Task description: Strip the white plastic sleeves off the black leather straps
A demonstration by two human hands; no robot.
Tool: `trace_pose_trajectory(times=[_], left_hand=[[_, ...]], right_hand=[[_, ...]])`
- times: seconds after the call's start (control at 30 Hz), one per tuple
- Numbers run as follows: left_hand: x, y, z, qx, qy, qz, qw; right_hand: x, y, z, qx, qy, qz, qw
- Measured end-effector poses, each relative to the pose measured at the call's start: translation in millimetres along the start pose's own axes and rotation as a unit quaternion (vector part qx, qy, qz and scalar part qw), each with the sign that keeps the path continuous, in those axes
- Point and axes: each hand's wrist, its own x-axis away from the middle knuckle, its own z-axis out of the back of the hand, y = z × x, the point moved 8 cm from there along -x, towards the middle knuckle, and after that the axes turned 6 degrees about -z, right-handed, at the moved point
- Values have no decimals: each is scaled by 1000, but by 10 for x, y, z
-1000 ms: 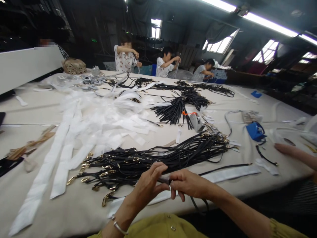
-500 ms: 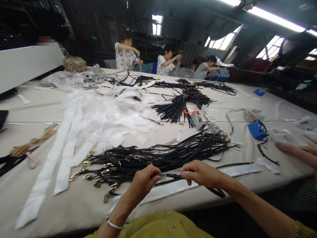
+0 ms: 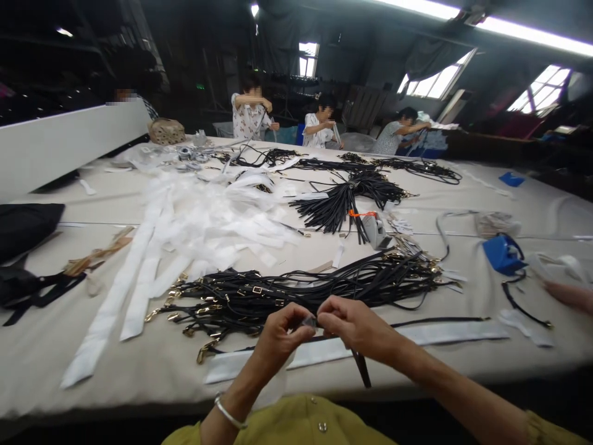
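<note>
My left hand (image 3: pixel 283 339) is closed in a pinch on a translucent plastic strip (image 3: pixel 273 388), which hangs down behind my wrist. Nearly touching it, my right hand (image 3: pixel 354 324) pinches a black strap, and a dark end of the strap (image 3: pixel 361 369) dangles below the palm. Fingers hide where plastic and strap meet. Just beyond my hands lies a long pile of black straps (image 3: pixel 315 285) with gold clasps (image 3: pixel 204 352) at the left end. Under my hands a flat white strip (image 3: pixel 454 334) lies along the table, with a black strap beside it.
White wrapping strips (image 3: pixel 199 216) heap at the left. Farther back are a fanned bundle of black straps (image 3: pixel 324 201), a grey tape dispenser (image 3: pixel 377 233) and a blue dispenser (image 3: pixel 504 254). A co-worker's hand (image 3: pixel 567 295) rests at the right; several people work across the table (image 3: pixel 467 185).
My hands have come together; the gap between them has closed. The strap end under my right hand now points downward. The view has shifted slightly left.
</note>
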Motion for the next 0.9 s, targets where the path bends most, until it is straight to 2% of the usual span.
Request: trace_pose_trajectory(times=[0.07, 0.13, 0.2, 0.33, 0.4, 0.5, 0.57, 0.6, 0.67, 0.73, 0.77, 0.83, 0.9], left_hand=[[65, 167, 57, -132, 37, -111, 984], [156, 299, 9, -215, 44, -200, 955], [230, 379, -101, -253, 31, -251, 934], [323, 495, -382, -282, -15, -283, 917], [385, 562, -489, -314, -16, -297, 902], [513, 620, -599, -382, -2, -316, 868], [598, 625, -615, -390, 19, -319, 864], [629, 612, -595, -372, 33, -310, 874], [648, 513, -535, -293, 44, -243, 924], [653, 320, -544, -175, 4, -123, 977], [675, 224, -582, -116, -25, -60, 991], [750, 98, -631, -28, -47, 38, 998], [817, 55, -573, 26, 2, 78, 997]], right_hand=[[51, 223, -59, -102, -97, -83, 987], [100, 335, -83, -157, -156, -101, 970], [116, 396, -85, -175, -178, -99, 963], [98, 446, -126, -167, -194, -105, 961], [111, 462, -156, -194, -211, -113, 951], [197, 458, -208, -278, -275, -105, 914], [279, 444, -239, -309, -328, -89, 888], [316, 440, -253, -310, -349, -83, 880], [356, 431, -273, -286, -369, -72, 881], [341, 394, -260, -239, -350, -52, 904], [323, 367, -242, -208, -331, -41, 920], [280, 310, -169, -123, -283, -16, 951], [256, 283, -73, -30, -252, -8, 967]])
